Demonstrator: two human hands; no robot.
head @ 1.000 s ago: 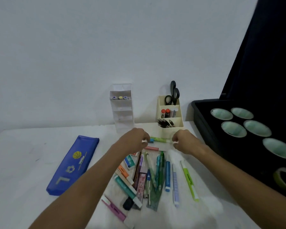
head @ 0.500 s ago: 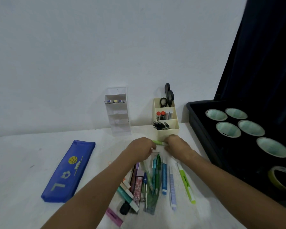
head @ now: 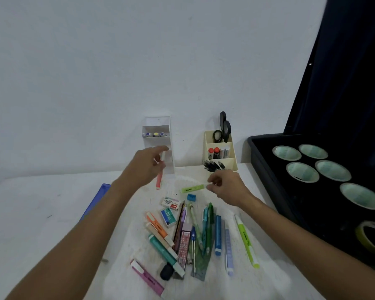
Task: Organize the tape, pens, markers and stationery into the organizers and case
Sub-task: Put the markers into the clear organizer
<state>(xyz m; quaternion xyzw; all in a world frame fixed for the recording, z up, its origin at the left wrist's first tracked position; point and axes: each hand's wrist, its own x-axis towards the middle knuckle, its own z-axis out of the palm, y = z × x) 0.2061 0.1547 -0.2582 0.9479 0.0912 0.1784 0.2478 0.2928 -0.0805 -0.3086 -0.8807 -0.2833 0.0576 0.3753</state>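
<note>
My left hand point(head: 148, 164) holds a coral highlighter point(head: 159, 177) by its white cap end, just in front of the white tiered marker organizer point(head: 158, 128). My right hand point(head: 226, 186) pinches the end of a light-green highlighter point(head: 192, 188) lying on the table, in front of the cream pen holder point(head: 220, 146). A heap of pens, markers and small boxes point(head: 195, 232) lies near me. Only a strip of the blue pencil case point(head: 99, 195) shows behind my left arm.
A black open case point(head: 266, 167) with several tape rolls point(head: 302, 172) fills the right side; a yellow tape roll point(head: 371, 238) sits at its near end. Scissors point(head: 224, 126) stand in the cream holder. A blue sharpener point(head: 191, 197) lies by the green highlighter. A wall is close behind.
My hands have come apart. The left one has risen toward the white organizer with the coral highlighter; the right one keeps the green highlighter, now at the table.
</note>
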